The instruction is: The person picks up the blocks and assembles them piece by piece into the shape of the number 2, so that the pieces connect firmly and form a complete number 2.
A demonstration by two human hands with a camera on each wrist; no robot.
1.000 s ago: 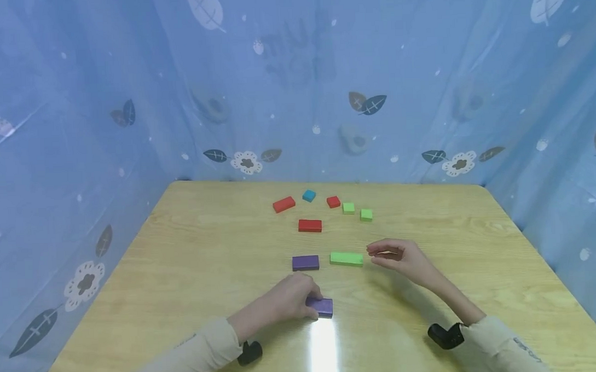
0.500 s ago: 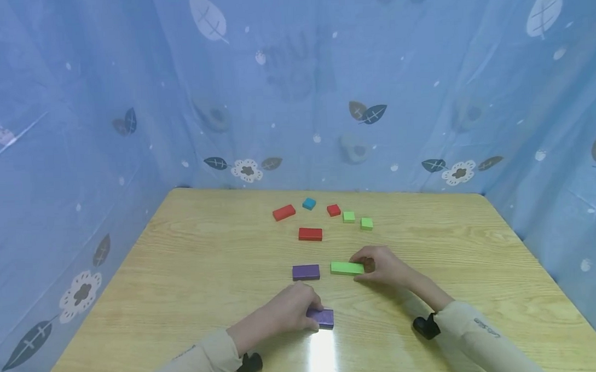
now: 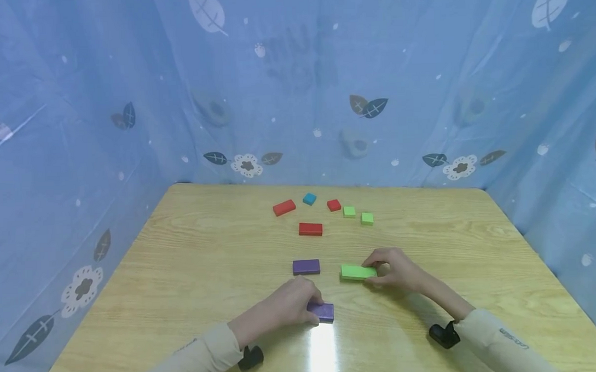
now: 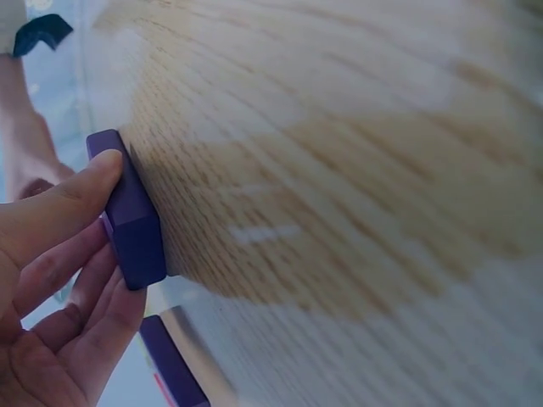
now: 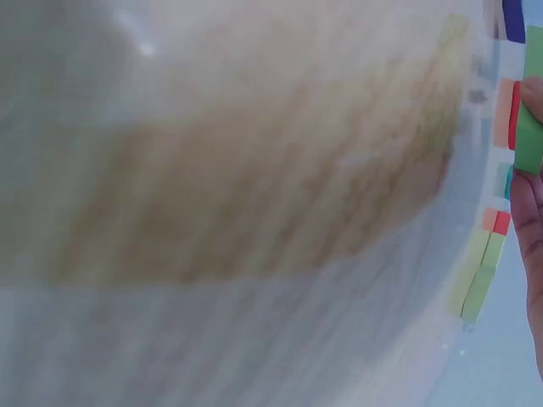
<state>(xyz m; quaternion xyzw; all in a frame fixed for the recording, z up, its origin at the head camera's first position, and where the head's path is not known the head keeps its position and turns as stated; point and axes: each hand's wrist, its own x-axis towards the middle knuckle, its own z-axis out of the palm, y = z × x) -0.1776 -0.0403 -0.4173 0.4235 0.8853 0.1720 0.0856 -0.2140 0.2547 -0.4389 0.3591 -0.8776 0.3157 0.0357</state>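
While the left hand (image 3: pixel 293 302) pinches the near purple block (image 3: pixel 325 312), just nearside of the far purple block (image 3: pixel 306 267), the right hand (image 3: pixel 398 270) grips the right end of the green block (image 3: pixel 352 271), right of the far purple block, long axis left-to-right; a strip of table (image 3: pixel 192 255) separates these 2 blocks, its side edges well apart from both.

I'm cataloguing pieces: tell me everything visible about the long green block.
The long bright green rectangular block looks smooth and plain, material unclear. It's roughly level, lengthwise left to right, right of the farther purple rectangular block. The right hand pinches its right end; whether it touches the wood-grained table is unclear.
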